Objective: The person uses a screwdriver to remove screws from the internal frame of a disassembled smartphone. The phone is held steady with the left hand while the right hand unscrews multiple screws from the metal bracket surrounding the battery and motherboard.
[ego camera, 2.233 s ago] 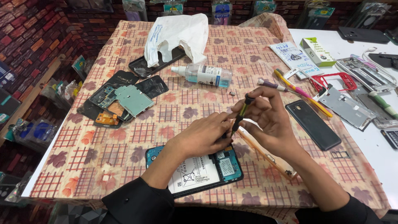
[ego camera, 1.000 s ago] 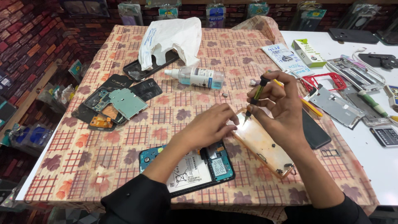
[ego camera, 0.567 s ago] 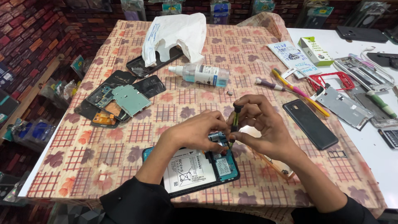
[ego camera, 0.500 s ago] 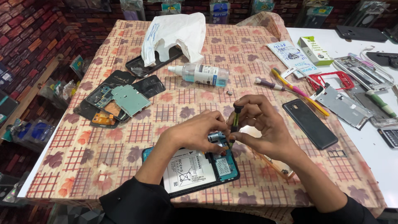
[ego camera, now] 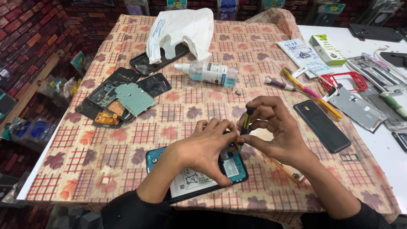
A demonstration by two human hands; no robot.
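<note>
In the head view, the left hand (ego camera: 206,146) is lying across an opened phone (ego camera: 193,176) with a teal frame, pressing it to the tablecloth (ego camera: 169,114). Its fingers are curling down narrowly over the phone's upper end, the fingertips resting at the edge of the frame, beside the tip of the tool. The phone is sitting at the near edge of the table, right in front of the person, with its back off and a white battery label showing under the wrist.

The right hand (ego camera: 277,135) is pinching a small screwdriver (ego camera: 244,127) with a dark and yellow handle. Thumb and fingers are closing tightly around the handle, holding it nearly upright, and the tip is pointing down at the upper right corner of the phone. Whether the tip is actually touching a screw is too small to tell. A pale phone panel (ego camera: 288,169) is lying under this hand and wrist.

A black phone (ego camera: 322,126) is lying flat just to the right of the right hand. Further back, a clear bottle (ego camera: 210,72) is lying on its side near the middle of the table, with a white plastic bag (ego camera: 182,27) behind it. On the left, a pile of phone parts (ego camera: 121,99) is lying well apart from the hands. A yellow and pink toothbrush (ego camera: 311,92) is lying at a slant beyond the black phone, near a red frame (ego camera: 343,80).
</note>
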